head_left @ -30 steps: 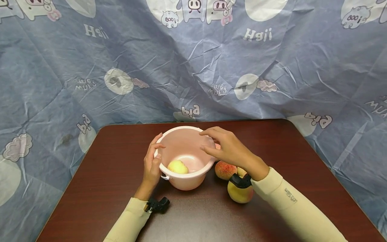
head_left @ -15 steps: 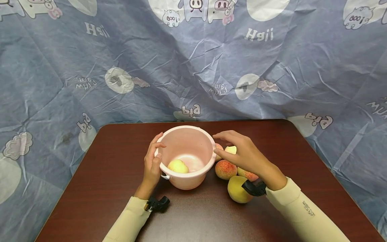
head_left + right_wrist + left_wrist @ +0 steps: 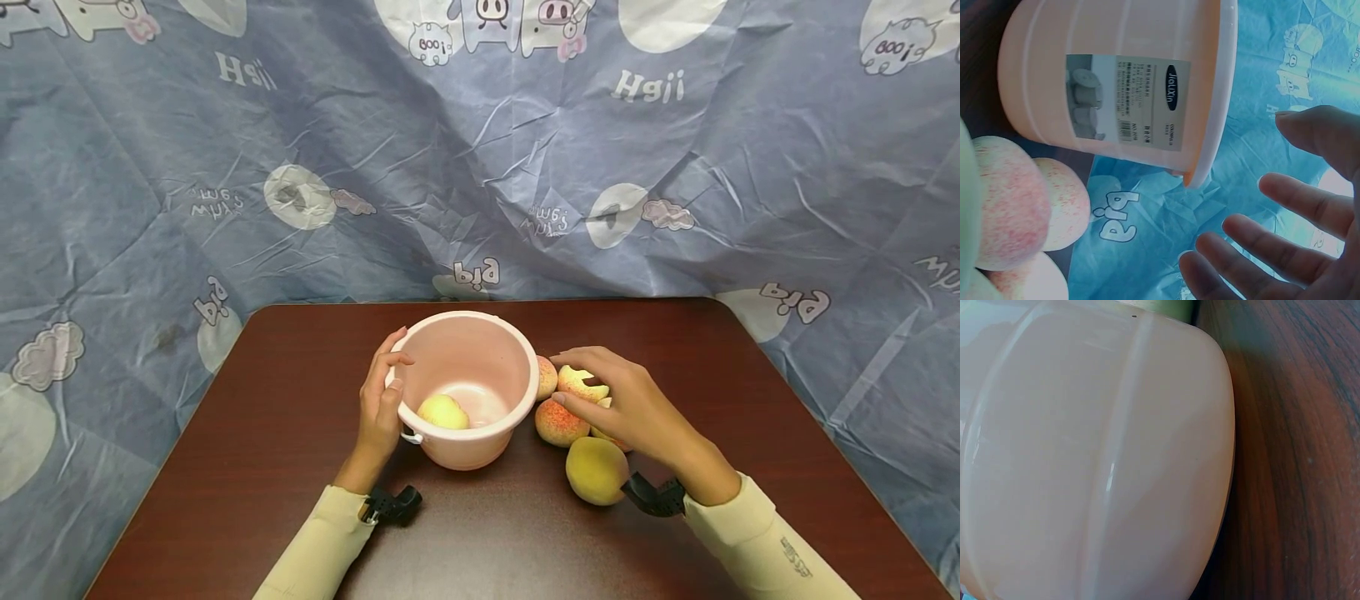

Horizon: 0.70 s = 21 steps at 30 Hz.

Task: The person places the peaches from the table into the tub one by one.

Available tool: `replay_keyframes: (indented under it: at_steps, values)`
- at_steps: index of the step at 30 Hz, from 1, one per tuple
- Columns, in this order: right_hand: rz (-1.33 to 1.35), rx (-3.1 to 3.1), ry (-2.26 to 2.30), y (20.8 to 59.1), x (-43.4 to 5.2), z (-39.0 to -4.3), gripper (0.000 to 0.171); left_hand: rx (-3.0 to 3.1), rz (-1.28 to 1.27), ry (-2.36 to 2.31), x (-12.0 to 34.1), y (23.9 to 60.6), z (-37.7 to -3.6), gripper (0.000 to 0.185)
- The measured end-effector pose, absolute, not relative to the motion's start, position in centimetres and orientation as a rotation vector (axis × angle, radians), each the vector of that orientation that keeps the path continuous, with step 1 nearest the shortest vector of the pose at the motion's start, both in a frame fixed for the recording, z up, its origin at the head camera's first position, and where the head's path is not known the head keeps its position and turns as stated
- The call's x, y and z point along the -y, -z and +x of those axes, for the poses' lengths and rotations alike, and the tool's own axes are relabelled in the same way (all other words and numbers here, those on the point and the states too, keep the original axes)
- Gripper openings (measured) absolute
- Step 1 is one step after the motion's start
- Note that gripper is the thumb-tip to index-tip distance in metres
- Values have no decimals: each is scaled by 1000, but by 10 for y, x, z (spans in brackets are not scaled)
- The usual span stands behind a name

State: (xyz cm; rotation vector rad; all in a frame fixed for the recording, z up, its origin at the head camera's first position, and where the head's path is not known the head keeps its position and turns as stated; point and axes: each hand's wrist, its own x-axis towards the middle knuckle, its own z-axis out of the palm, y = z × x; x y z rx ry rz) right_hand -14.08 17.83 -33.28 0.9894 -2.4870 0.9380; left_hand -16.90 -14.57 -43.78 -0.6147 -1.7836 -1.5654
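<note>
Pink plastic bucket (image 3: 468,392) stands on the dark wooden tabletop (image 3: 247,467) with one yellowish peach (image 3: 442,412) inside. Left hand (image 3: 380,402) grips the bucket's near-left rim, fingers curled over the edge. Right hand (image 3: 633,408), fingers spread and relaxed, rests over a cluster of peaches (image 3: 581,421) just right of the bucket, holding none.

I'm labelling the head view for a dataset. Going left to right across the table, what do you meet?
Left hand on the rim → pink bucket with one peach inside → reddish peach on the table → right hand over the peach pile.
</note>
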Motion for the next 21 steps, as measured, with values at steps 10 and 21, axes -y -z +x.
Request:
replay_keyframes:
  at_steps: [10, 21]
  values:
    - [936, 2486, -923, 346, -190, -131, 39, 1783, -610, 1580, 145, 440, -170, 35]
    - [965, 2507, -974, 362, -200, -124, 43, 1775, -618, 1567, 144, 438, -169, 39]
